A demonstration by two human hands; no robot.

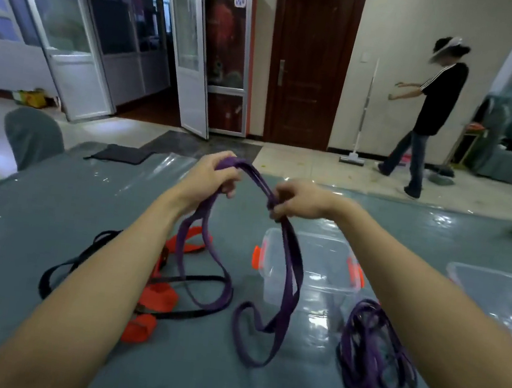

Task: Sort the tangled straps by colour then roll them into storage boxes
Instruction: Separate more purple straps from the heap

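Both hands hold a purple strap (287,271) above the table. My left hand (215,176) grips its bunched top, and my right hand (299,199) pinches the doubled strap a little to the right. Its loops hang down and trail onto the table in front of a clear storage box (320,266) with orange clips. A second bundle of purple strap (374,347) lies heaped right of the box. An orange strap (158,294) and a black strap (78,262) lie tangled together at the left, partly hidden by my left forearm.
The grey table (54,201) has a shiny plastic cover. Another clear box (500,294) sits at the right edge. A dark cloth (117,153) lies at the far side, by a grey chair (32,137). A person (428,118) stands on the floor beyond.
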